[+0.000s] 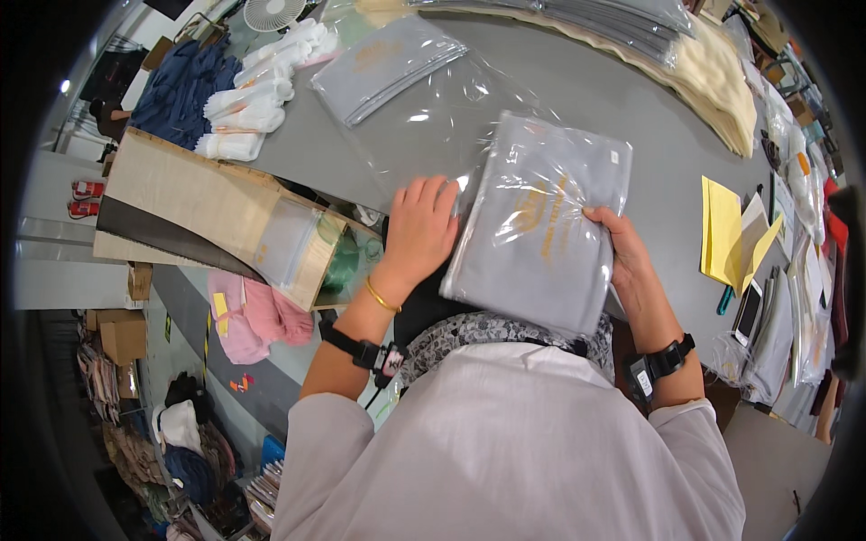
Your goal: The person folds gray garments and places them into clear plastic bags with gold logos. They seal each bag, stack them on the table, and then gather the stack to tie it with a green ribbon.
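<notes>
Gripping a plastic packet point(541, 239), glossy, crinkled, flat, rectangular.

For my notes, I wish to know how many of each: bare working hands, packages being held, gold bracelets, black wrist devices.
Hands: 2 (left hand, right hand)
Held grey package: 1
Gold bracelet: 1
Black wrist devices: 2
Total: 6

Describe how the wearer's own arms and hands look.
Left hand and right hand are ungloved, the forearms bare below loose, pale greyish sleeves. The left wrist has a thin gold-coloured bangle; above it sits a black strapped device with a pale label and dark cable. The right forearm wears a similar black device, also pale-labelled.
</notes>
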